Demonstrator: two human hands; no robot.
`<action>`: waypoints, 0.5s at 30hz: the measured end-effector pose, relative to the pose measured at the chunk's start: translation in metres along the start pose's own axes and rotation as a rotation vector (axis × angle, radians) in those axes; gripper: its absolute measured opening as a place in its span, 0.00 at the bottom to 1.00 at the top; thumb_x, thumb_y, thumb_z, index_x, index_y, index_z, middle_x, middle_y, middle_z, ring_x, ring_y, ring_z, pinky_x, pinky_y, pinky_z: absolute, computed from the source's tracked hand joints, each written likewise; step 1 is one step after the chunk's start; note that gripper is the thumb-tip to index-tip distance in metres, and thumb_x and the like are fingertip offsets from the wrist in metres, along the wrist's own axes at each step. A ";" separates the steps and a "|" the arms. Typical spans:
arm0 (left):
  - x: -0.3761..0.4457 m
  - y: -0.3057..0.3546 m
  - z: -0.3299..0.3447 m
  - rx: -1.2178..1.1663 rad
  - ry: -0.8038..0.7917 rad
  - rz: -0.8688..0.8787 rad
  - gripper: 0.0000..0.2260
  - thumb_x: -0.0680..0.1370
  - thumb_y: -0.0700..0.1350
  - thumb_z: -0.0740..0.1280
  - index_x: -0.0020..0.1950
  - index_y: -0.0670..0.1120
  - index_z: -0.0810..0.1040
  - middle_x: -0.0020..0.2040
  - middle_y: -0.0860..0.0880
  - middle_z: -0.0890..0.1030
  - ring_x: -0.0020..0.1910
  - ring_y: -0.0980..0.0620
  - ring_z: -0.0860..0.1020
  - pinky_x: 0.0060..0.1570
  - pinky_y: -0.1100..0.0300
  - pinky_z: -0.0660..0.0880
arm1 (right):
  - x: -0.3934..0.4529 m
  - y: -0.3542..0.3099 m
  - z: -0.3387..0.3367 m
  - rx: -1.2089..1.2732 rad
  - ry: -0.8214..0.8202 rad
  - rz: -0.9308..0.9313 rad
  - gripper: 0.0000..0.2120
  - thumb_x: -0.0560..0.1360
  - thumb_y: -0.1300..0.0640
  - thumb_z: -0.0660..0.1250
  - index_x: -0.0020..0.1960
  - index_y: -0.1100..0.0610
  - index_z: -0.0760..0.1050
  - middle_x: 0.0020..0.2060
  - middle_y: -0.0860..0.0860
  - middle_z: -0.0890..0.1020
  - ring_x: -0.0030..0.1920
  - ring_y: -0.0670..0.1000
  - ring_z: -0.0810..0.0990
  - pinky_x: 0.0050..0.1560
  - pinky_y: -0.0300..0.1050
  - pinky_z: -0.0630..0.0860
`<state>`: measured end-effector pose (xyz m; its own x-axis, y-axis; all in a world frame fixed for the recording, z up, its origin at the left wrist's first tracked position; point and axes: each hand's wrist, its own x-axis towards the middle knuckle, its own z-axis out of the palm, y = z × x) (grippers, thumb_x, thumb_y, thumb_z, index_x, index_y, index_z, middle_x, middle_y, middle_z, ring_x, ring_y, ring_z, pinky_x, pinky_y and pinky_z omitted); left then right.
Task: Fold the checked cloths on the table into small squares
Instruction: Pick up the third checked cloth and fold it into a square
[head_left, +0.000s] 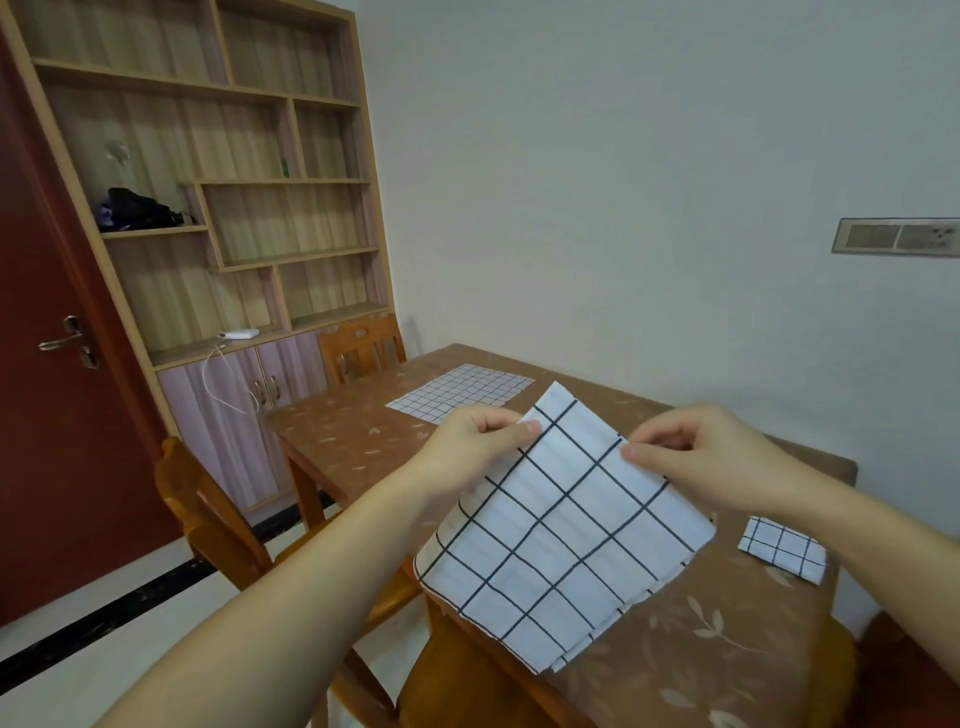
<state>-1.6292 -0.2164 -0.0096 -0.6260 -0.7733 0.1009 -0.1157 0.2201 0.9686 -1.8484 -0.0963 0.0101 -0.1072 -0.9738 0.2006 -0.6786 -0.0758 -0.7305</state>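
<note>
Pinching the upper edge of a partly folded checked cloth (566, 525), the left hand (475, 447) has its thumb laid on the front of the fabric and its other fingers curled behind it. The right hand (696, 454) grips the same edge a little further along in the same way, thumb on the front, fingers curled behind. Between the two hands the cloth's top corner stands up as a small peak, and the rest hangs and slopes down toward the person, layered edges showing along its lower right side. Its lower part lies over the near edge of the desk (727, 634), above a wooden chair seat.

Just beside the right forearm, on the desk's right side, lies a small folded checked cloth (782, 548), a compact square resting flat. At the far end of the desk a third checked cloth (460, 391) lies spread open and flat, well apart from the hands.

A brown leaf-patterned cover lies on the desk. A wooden chair (361, 345) stands at its far left end, and another chair (208, 509) stands at the near left side. Behind them a wooden shelf unit (218, 171) rises against the wall beside a red-brown door (47, 395).
</note>
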 end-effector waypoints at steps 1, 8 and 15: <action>0.001 0.000 0.000 -0.014 0.002 -0.008 0.10 0.80 0.48 0.67 0.51 0.46 0.86 0.50 0.45 0.87 0.53 0.42 0.84 0.61 0.39 0.76 | 0.000 0.000 0.000 -0.015 0.006 -0.009 0.07 0.76 0.53 0.69 0.43 0.49 0.85 0.39 0.42 0.86 0.42 0.42 0.84 0.47 0.38 0.78; 0.003 0.005 0.009 -0.071 0.036 0.026 0.10 0.79 0.48 0.68 0.53 0.44 0.86 0.50 0.45 0.87 0.51 0.46 0.85 0.55 0.50 0.80 | 0.003 -0.001 0.001 -0.080 0.021 -0.052 0.06 0.75 0.53 0.70 0.44 0.51 0.85 0.40 0.42 0.86 0.40 0.40 0.83 0.43 0.33 0.75; 0.003 0.002 -0.002 -0.148 0.096 0.027 0.10 0.79 0.46 0.68 0.53 0.42 0.85 0.49 0.43 0.87 0.49 0.44 0.85 0.50 0.52 0.81 | -0.002 0.012 -0.008 -0.090 0.060 0.030 0.04 0.73 0.54 0.72 0.42 0.50 0.85 0.39 0.42 0.86 0.40 0.39 0.83 0.45 0.38 0.78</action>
<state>-1.6303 -0.2195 -0.0067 -0.5504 -0.8228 0.1419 0.0195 0.1573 0.9874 -1.8620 -0.0931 0.0062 -0.1697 -0.9605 0.2205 -0.7368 -0.0249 -0.6756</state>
